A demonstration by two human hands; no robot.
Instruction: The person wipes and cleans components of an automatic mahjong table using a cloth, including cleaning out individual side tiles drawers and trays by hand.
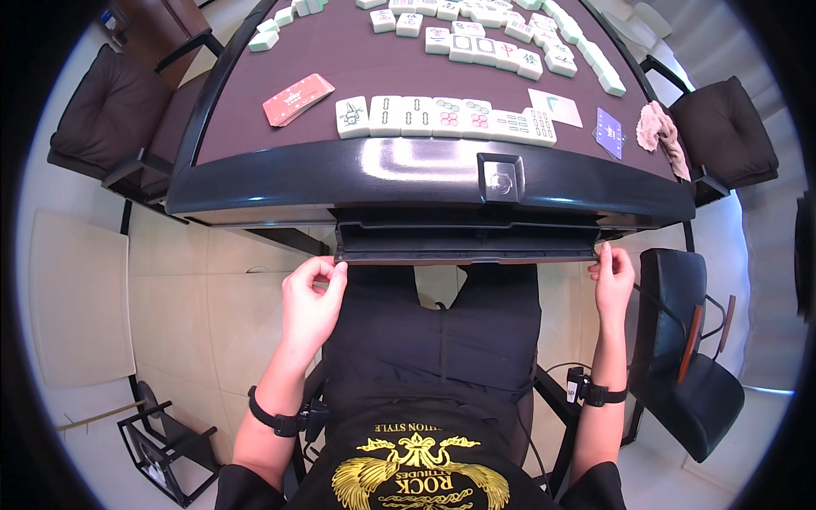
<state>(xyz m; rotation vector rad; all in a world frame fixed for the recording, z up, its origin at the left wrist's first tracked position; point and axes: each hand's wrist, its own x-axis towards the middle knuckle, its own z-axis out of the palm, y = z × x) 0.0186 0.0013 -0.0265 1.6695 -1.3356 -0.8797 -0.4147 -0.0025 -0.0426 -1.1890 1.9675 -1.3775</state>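
A black drawer (414, 241) stands pulled out from under the front rim (421, 182) of a mahjong table, just above my lap. My left hand (312, 293) pinches its front left corner between thumb and fingers. At the front right corner, my right hand (613, 280) grips the drawer's edge with the thumb on top. Some of the fingers on both hands are hidden. A row of face-up mahjong tiles (417, 118) lies on the brown tabletop (306, 54) behind the rim.
More tiles (484, 48) spread farther back. Red cards (298, 101), a white card (556, 107), blue cards (609, 132) and a pink cloth (663, 134) lie on the table. Cushioned chairs (111, 115) flank it; a black chair (676, 344) stands at right.
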